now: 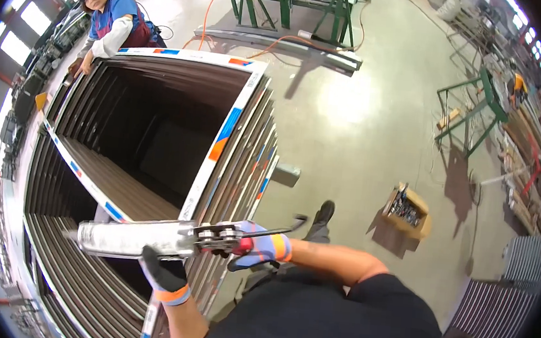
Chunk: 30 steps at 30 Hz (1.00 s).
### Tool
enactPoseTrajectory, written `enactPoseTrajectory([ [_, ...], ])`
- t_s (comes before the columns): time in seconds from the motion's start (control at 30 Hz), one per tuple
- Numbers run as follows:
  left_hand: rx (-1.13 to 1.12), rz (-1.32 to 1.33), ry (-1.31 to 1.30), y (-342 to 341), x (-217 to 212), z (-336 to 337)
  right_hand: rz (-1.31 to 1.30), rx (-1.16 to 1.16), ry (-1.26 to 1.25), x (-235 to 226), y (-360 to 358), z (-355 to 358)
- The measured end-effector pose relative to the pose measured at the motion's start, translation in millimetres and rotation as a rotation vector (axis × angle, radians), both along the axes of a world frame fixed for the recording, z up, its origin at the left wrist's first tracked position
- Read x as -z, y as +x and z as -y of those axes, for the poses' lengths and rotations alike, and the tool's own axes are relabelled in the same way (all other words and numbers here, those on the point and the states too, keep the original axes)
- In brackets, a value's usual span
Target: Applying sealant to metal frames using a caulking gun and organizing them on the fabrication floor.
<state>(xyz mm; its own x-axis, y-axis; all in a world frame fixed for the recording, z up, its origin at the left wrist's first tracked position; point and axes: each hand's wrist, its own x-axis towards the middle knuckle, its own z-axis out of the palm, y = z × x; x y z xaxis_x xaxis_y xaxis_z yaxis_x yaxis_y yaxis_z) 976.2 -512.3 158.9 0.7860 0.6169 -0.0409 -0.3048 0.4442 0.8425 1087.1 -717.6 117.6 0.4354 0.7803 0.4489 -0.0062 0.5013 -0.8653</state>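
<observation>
A caulking gun (139,237) with a white, smeared barrel lies level across the front of a stack of window frames (240,115). My right hand (262,245), in a grey-blue glove with an orange cuff, is closed round its handle and trigger end. Beneath the barrel, my left hand (166,277) in a matching glove supports it; its thumb shows at the near side and the other fingers are partly hidden. The gun's nozzle end points left, over the frames. White outer frame edges carry blue and orange strips.
A co-worker (121,21) in a blue shirt leans on the stack's far left corner. An open cardboard box (406,213) of small metal parts sits on the floor at right. Green trestles (475,113) and a green worktable (298,1) stand beyond; metal profiles (281,46) and orange cord lie nearby.
</observation>
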Motion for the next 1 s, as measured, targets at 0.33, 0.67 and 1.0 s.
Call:
enactPoseTrajectory([
  [0.33,0.531,-0.226,-0.047,269,-15,267,-0.231,0.377,-0.351,53,153,285],
  [0.67,0.838,-0.238,-0.111,476,17,351,-0.066,0.685,-0.344,39,314,336],
  [1.0,0.701,-0.247,-0.216,675,54,295,-0.467,0.446,-0.252,43,544,296],
])
